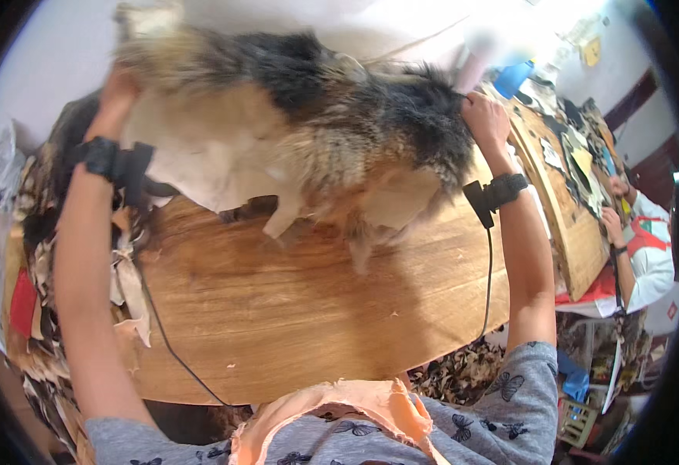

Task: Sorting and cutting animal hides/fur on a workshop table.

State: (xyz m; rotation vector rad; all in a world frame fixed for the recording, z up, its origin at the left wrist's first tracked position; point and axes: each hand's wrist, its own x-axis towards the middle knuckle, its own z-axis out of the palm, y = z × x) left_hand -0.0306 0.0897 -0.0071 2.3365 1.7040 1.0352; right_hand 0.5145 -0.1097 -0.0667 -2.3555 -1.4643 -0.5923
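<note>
A large fur pelt, black, grey and tan with a pale skin side showing, is stretched up between my two raised hands. My left hand is closed on its left end, where the fur hides part of the fingers. At its upper right edge, my right hand grips the pelt in a closed fist. The pelt is somewhat blurred, and its ragged lower flaps hang over the wooden table. Black straps with small devices and cables sit on both my wrists.
Fur scraps are heaped along the table's left side, beside a red item. More scraps lie below the front edge. On the right, a co-worker works at another board strewn with pieces, near a blue object.
</note>
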